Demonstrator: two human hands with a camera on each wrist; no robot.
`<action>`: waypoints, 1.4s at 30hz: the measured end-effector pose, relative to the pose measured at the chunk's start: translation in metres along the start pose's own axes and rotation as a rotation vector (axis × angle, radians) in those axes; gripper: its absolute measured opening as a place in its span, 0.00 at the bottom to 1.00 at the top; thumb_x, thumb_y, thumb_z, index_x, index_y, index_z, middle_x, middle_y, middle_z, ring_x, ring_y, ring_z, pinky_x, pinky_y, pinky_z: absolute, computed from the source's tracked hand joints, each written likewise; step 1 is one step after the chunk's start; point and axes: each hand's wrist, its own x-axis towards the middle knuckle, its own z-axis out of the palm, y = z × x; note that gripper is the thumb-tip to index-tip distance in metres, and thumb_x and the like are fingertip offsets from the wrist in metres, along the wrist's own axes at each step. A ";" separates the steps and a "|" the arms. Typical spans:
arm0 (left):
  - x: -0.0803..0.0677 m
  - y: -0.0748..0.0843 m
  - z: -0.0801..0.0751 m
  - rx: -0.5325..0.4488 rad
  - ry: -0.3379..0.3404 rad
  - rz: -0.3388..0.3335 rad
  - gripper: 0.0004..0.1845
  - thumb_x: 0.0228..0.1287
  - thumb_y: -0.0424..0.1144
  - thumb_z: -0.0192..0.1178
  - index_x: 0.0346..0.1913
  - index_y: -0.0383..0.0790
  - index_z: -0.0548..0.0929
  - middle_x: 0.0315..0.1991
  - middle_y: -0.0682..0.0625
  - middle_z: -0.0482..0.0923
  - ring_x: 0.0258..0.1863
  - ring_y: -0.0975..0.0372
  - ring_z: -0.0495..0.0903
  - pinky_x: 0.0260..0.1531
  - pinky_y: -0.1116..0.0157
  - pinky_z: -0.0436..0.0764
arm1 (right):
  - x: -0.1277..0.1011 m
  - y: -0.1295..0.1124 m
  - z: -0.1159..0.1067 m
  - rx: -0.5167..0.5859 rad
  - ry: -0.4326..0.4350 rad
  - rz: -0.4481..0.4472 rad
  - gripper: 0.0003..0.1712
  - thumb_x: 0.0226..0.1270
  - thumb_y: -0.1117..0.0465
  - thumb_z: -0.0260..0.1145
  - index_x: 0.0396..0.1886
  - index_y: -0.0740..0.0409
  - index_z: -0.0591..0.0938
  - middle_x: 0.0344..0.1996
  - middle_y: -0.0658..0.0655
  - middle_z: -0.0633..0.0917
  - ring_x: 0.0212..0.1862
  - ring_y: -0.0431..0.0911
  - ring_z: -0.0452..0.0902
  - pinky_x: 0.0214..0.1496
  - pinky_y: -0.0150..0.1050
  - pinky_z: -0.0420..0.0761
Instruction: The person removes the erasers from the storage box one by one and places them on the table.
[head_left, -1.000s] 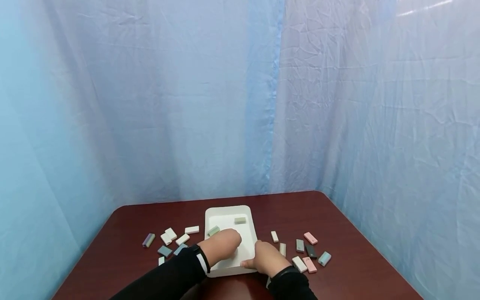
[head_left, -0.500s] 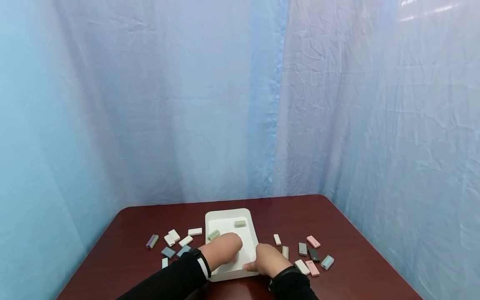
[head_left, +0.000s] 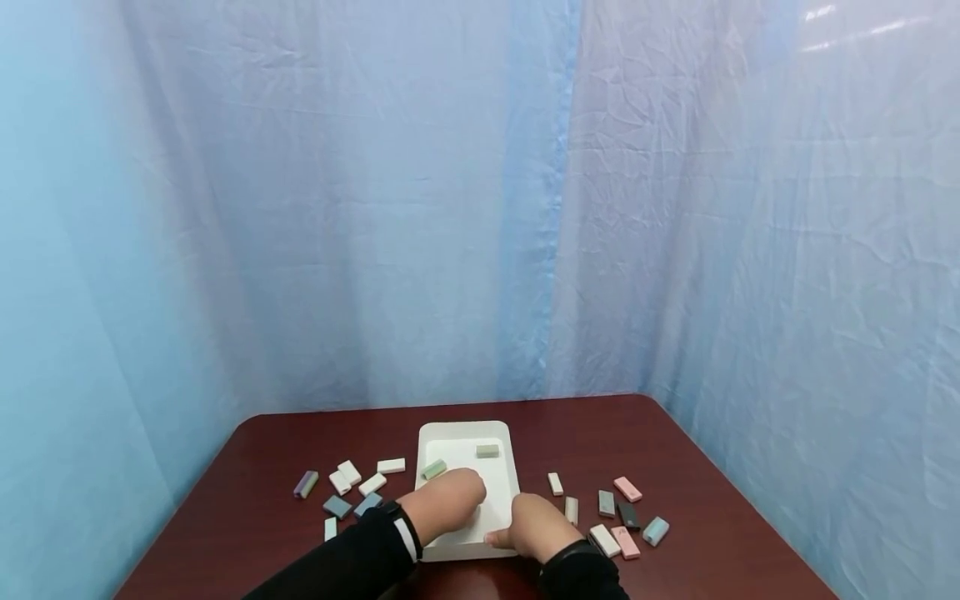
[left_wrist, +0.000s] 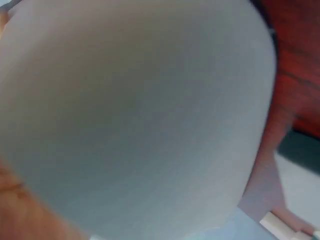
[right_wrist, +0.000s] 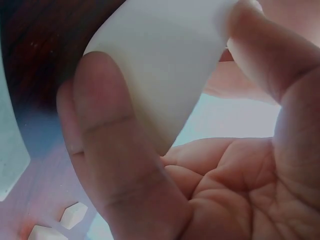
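Note:
A white rectangular tray (head_left: 461,552) lies in the middle of the dark red table. My right hand (head_left: 536,527) grips its near right corner, thumb along the near edge. In the right wrist view, the thumb and fingers (right_wrist: 105,105) stand on either side of a white tray part. My left hand (head_left: 447,502) reaches over the tray's left side, knuckles up, its fingertips hidden. A large blurred pale surface (left_wrist: 135,120) fills most of the left wrist view, so its grip cannot be seen. Two pale green blocks (head_left: 434,469) lie in the tray.
Several small blocks lie left of the tray, among them white blocks (head_left: 391,466), blue-grey blocks (head_left: 337,507) and a purple-and-green one (head_left: 305,484). To the right are several more, including pink (head_left: 627,489), dark grey (head_left: 627,516) and light blue (head_left: 656,531). Blue curtains (head_left: 435,208) surround the table.
The tray has turned slightly, its far end shifting right, while both hands stay in about the same places on it. The head view has tilted a little.

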 end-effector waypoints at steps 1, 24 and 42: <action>-0.001 -0.002 0.000 -0.024 0.003 0.004 0.10 0.62 0.33 0.71 0.26 0.49 0.82 0.25 0.55 0.79 0.24 0.68 0.68 0.32 0.69 0.72 | 0.000 0.000 0.000 0.000 -0.002 0.004 0.25 0.65 0.45 0.79 0.31 0.63 0.83 0.23 0.55 0.80 0.26 0.50 0.74 0.36 0.47 0.77; -0.132 -0.130 -0.011 -0.428 0.057 -0.541 0.29 0.60 0.24 0.69 0.18 0.50 0.61 0.18 0.57 0.49 0.22 0.63 0.48 0.26 0.62 0.55 | 0.004 -0.001 -0.002 0.008 -0.027 0.073 0.28 0.65 0.45 0.79 0.43 0.68 0.85 0.31 0.59 0.83 0.32 0.52 0.77 0.41 0.50 0.78; -0.171 -0.153 0.016 -0.334 -0.013 -0.600 0.09 0.56 0.25 0.66 0.27 0.37 0.76 0.17 0.56 0.57 0.19 0.64 0.54 0.24 0.65 0.60 | 0.003 -0.001 -0.001 0.016 -0.019 0.060 0.29 0.65 0.46 0.79 0.44 0.69 0.85 0.29 0.59 0.82 0.31 0.52 0.76 0.40 0.49 0.77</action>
